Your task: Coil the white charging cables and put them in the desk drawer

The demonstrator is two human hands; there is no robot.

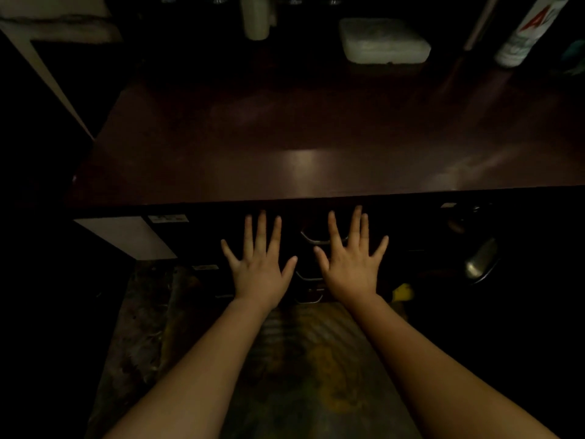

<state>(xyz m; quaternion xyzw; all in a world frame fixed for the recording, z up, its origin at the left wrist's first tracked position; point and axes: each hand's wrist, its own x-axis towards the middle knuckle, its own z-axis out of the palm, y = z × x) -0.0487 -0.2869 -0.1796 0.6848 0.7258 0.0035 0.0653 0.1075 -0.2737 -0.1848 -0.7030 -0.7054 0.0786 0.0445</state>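
Note:
The scene is dim. My left hand (258, 263) and my right hand (349, 259) are stretched out side by side below the front edge of the dark brown desk (285, 147), fingers straight and spread, holding nothing. Between and behind them the desk's drawer fronts show curved metal handles (311, 240), all drawers shut. No white charging cable is visible anywhere in view.
At the back of the desk stand a white rectangular block (384, 41), a pale cylinder (258, 17) and a white bottle with red lettering (531, 30). A round metal object (481, 259) and something yellow (402, 293) sit low on the right. Patterned floor lies below.

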